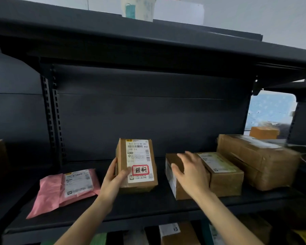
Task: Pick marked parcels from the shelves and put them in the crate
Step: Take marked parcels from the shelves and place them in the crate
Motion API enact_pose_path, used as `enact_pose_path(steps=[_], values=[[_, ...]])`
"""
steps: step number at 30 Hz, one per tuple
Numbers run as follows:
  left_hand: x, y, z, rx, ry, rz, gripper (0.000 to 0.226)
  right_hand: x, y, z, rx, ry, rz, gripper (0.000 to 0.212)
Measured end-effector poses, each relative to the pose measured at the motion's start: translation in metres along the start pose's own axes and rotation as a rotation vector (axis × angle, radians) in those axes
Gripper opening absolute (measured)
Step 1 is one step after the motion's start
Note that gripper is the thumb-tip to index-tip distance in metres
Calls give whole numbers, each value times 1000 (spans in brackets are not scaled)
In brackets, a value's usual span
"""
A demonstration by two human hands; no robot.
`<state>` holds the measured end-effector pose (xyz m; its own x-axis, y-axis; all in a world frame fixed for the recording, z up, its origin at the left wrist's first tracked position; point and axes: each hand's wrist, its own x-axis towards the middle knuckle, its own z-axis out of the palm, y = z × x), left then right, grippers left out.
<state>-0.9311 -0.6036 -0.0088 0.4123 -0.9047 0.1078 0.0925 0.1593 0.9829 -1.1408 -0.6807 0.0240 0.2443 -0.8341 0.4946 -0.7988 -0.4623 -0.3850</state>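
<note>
Left hand on the marked parcel, right hand free.
Thumb and fingers clamp the parcel, red stamp on its label, at the middle of the shelf, between a pink mailer and a brown box; the right hand's fingers are apart, holding nothing, over that box.

Open shelf gap between pink mailer and marked box.

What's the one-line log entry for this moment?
step: picking marked parcel | left hand: grips red-stamped box on shelf | right hand: hovers over neighbouring box
</note>
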Motion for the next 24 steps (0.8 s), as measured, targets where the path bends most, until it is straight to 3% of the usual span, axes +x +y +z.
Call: enact_pose_path(steps=[4, 10, 14, 16, 19, 24], values=[[-1, -7, 4, 5, 0, -49, 72, 6, 26, 2, -254, -250, 131, 68], [0, -9, -1, 8, 25, -97, 90, 2, 19, 8, -258, -254, 141, 76], [0, -8, -7, 17, 45, -130, 88, 4, 17, 8, -167, -225, 202, 65], [0, -7, -10, 23, 44, -137, 89, 2, 18, 9, 34, -144, 241, 60], [-1, -5, -15, 21, 65, -137, 86, -4, 17, 16, 576, -37, 355, 59], [0, -4, -20, -52, 70, -122, 48, -28, 2, 24, 978, 6, 348, 39]])
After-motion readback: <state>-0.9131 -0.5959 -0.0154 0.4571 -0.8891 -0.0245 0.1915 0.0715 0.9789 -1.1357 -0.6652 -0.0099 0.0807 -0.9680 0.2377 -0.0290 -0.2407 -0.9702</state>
